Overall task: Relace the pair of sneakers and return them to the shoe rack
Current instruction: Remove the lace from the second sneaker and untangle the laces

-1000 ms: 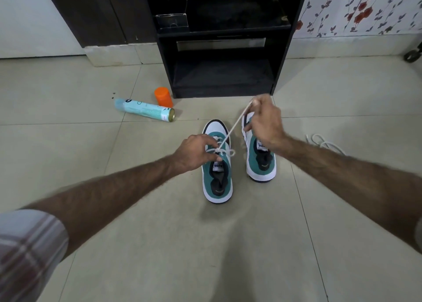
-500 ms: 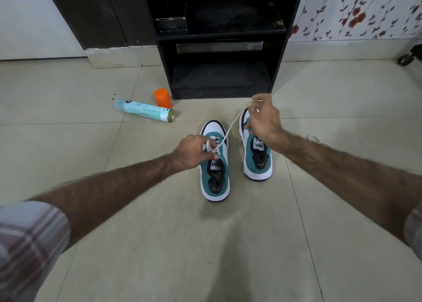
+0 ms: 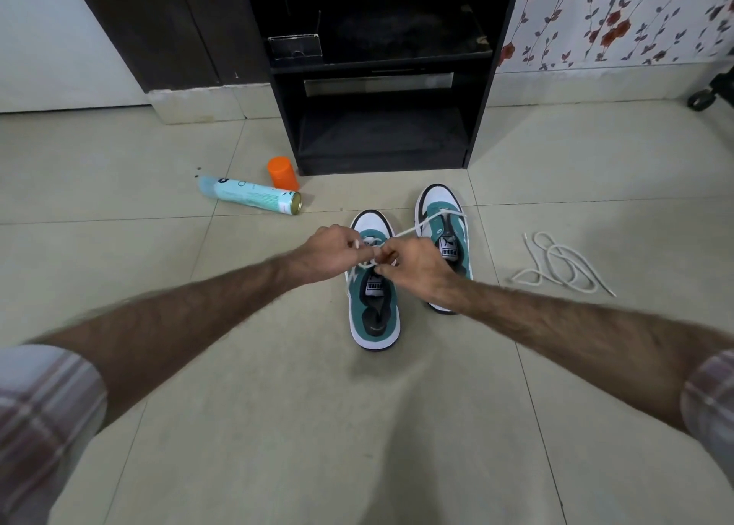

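The head view looks down along two bare forearms, each with a rolled plaid sleeve (image 3: 43,417) at the frame's near edge, reaching out over a pale tiled floor (image 3: 278,445). The left hand (image 3: 329,256) and right hand (image 3: 417,270) meet above the left sneaker (image 3: 375,318), a teal-and-white shoe standing heel toward the viewer. Both hands have their fingers curled in, pinching the white lace (image 3: 371,260) over the shoe's tongue; the left fingertips nip a loop, the right thumb and forefinger nip the strand beside it. One end of that lace runs off slantwise and lies across the front of the right sneaker (image 3: 445,222), which stands just beside the first, a little farther away and partly hidden by the right wrist. To the right, well apart, a loose lace (image 3: 564,266) lies in coils on the tiles. Farther off to the left, a teal spray can (image 3: 250,196) lies on its side with an orange cap (image 3: 282,173) touching it. Beyond stands the black shoe rack (image 3: 381,127), against a flowered wall (image 3: 619,16).
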